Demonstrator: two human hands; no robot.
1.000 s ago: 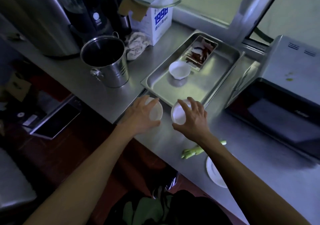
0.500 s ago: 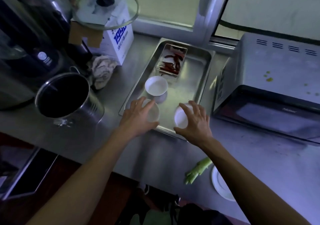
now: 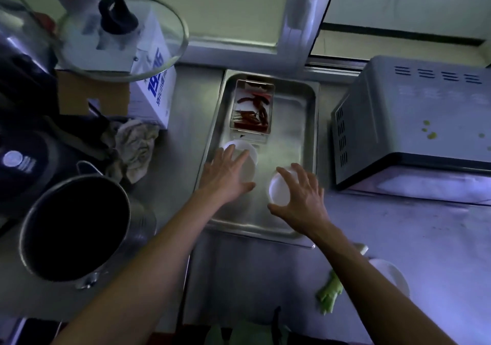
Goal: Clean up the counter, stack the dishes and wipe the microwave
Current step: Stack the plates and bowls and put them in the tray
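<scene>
1. Your left hand (image 3: 227, 174) is curled over a white bowl (image 3: 248, 170) above the tray's left edge, fingers and thumb clasping its rim; a second white bowl (image 3: 240, 147) sits just behind it, partly hidden, and whether the two touch cannot be told
2. Your right hand (image 3: 301, 194) grips another white bowl (image 3: 279, 192) from above, fingers arched round its rim, over the tray's near right part
3. The steel tray (image 3: 297, 121) lies on the counter (image 3: 398, 238) against the back edge, between the box and the microwave
4. A small rectangular dish of red chillies (image 3: 252, 111) sits at the tray's back left corner
5. The microwave (image 3: 414, 121) stands at the right, close beside the tray; green-yellow spots (image 3: 430, 133) mark its top. No brand is readable on it
6. A white box (image 3: 156, 92) at the back left bears blue numerals, blurred, seemingly beginning "19"; a glass lid (image 3: 122, 36) with a black knob rests on it
7. A crumpled cloth (image 3: 132, 145) lies beside the box; a steel pot (image 3: 77, 228) stands at the counter's front left
8. A green vegetable stalk (image 3: 329, 291) and a white plate (image 3: 393, 275) lie at the front edge, right of your right forearm
</scene>
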